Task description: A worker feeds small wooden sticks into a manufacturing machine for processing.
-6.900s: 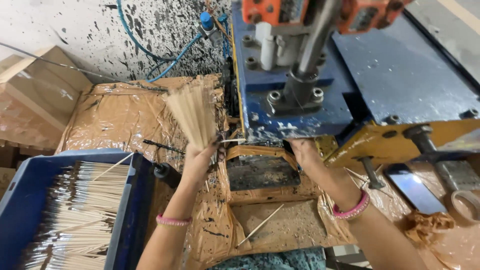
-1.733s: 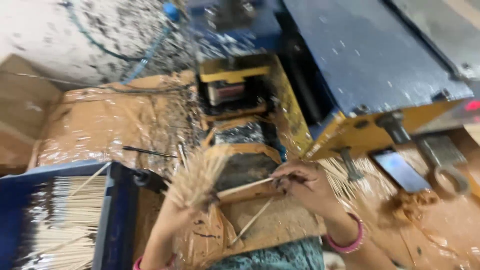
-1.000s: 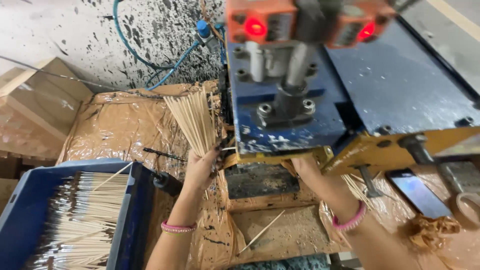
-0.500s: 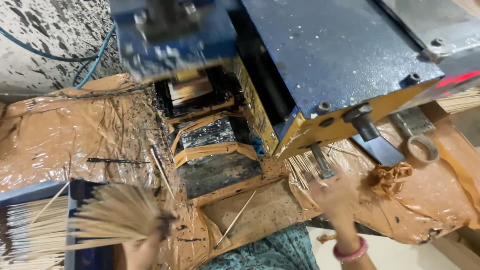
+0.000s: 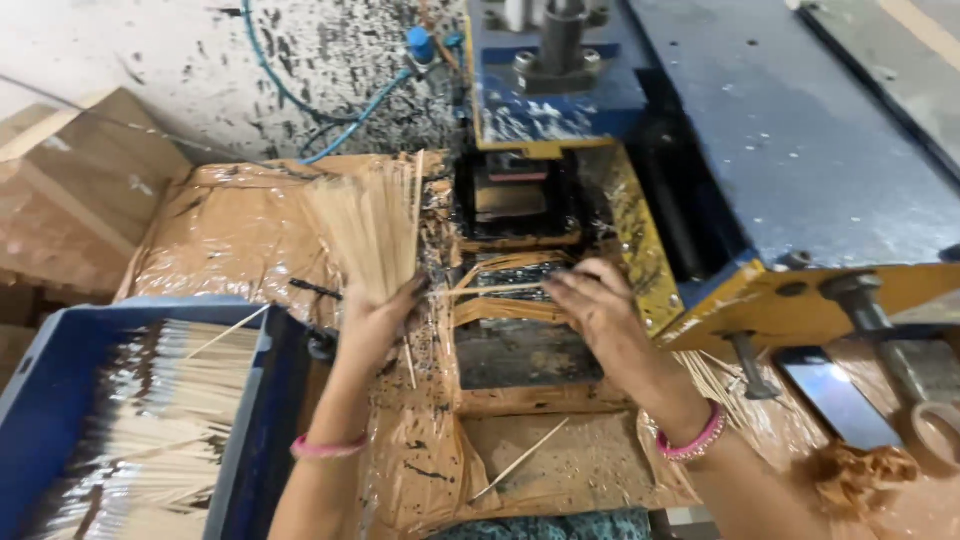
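Head view looks down on a blue press machine (image 5: 800, 150) whose yellow-edged feed slot (image 5: 520, 200) opens toward the person. The left hand (image 5: 375, 320) has its grip closed round the lower end of a fanned bundle of thin bamboo sticks (image 5: 365, 225), which stands upright and leans a little away over the brown plastic sheeting (image 5: 230, 230) covering the table. The right hand (image 5: 595, 300) reaches in front of the slot, fingers pinched on a single stick (image 5: 490, 290) that lies level between the two hands, its other end touching the left hand just below the bundle. Beneath that stick sits a dark, smeared tray (image 5: 515, 345) with curved wooden strips at its near edge. A loose stick (image 5: 520, 460) lies slanted on the sheeting close to the person. At the lower left a blue crate (image 5: 40, 400) holds rows of sticks with dark-coated ends. Blue hoses (image 5: 330, 100) trail over the spattered floor behind. To the right, under the machine's yellow bracket (image 5: 820, 300), lie a phone (image 5: 835, 395) and a roll of tape (image 5: 935, 430). Both wrists wear pink bangles.
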